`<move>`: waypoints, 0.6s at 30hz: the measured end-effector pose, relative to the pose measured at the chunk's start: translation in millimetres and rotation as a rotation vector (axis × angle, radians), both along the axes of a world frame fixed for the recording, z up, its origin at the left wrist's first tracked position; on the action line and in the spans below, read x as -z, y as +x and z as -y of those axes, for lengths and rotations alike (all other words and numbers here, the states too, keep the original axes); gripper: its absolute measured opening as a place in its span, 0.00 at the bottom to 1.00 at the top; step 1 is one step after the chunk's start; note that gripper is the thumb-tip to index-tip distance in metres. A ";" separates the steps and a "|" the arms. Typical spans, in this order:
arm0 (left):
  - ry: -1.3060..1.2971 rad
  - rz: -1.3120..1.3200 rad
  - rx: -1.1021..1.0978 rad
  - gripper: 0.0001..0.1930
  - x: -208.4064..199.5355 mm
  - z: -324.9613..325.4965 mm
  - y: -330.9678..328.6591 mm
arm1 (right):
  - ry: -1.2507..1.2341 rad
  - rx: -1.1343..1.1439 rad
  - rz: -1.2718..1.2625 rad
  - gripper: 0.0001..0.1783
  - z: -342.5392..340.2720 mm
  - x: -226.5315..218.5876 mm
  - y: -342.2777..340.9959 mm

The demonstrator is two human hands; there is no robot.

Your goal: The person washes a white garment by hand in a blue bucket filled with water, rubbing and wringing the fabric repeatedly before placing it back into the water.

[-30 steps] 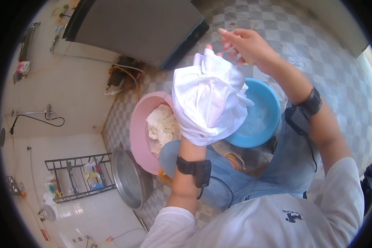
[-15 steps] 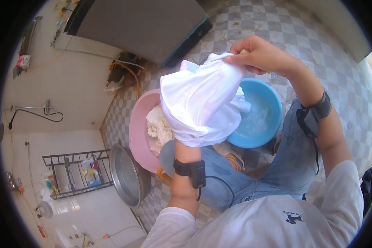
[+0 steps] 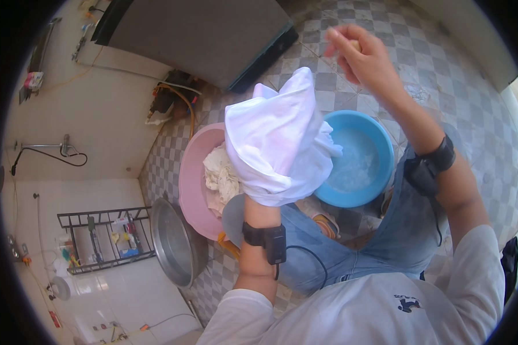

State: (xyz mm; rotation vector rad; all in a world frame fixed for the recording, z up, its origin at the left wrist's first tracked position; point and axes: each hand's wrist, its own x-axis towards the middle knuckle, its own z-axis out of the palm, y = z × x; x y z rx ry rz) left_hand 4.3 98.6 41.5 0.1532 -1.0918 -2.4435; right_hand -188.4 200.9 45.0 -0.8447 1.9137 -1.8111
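A white cloth garment (image 3: 276, 126) is draped over my left hand, with only the wrist (image 3: 263, 214) showing below its hem. The fingers inside it are hidden, so their pose does not show. My right hand (image 3: 364, 57) is raised above and to the right of the garment, apart from it. Its fingers curl round a small pale-yellow piece (image 3: 357, 45), perhaps soap. A fold of the garment hangs over the left rim of a blue basin (image 3: 384, 132), which holds cloudy water.
Left of the garment stands a pink tub (image 3: 191, 172) with cream-coloured cloth (image 3: 221, 172) inside. A metal basin (image 3: 164, 247) leans beside it, near a black wall rack (image 3: 106, 264). A large grey box-like appliance (image 3: 195, 34) stands on the checkered floor (image 3: 380, 26) beyond.
My right hand has let go of the garment's upper edge and moved up and right. The freed edge now stands up in a peak. My left arm has barely moved.
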 end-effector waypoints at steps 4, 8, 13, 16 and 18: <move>0.068 0.039 0.007 0.21 6.8 -4.7 -5.9 | -0.747 -0.016 -0.343 0.16 27.5 -8.7 52.3; -0.275 0.053 -0.099 0.20 21.6 -8.2 -9.0 | -0.298 0.049 -0.826 0.15 28.5 14.9 52.8; -0.835 0.281 -0.228 0.21 16.3 -13.9 -13.5 | -0.236 0.096 -0.533 0.16 31.0 26.6 51.1; 0.322 -0.061 0.048 0.23 15.8 -5.0 -6.2 | -0.364 0.147 -0.897 0.17 26.7 15.5 70.1; 0.102 -0.039 0.109 0.25 1.7 -13.8 -13.1 | -0.021 0.041 -0.614 0.17 27.1 20.1 43.1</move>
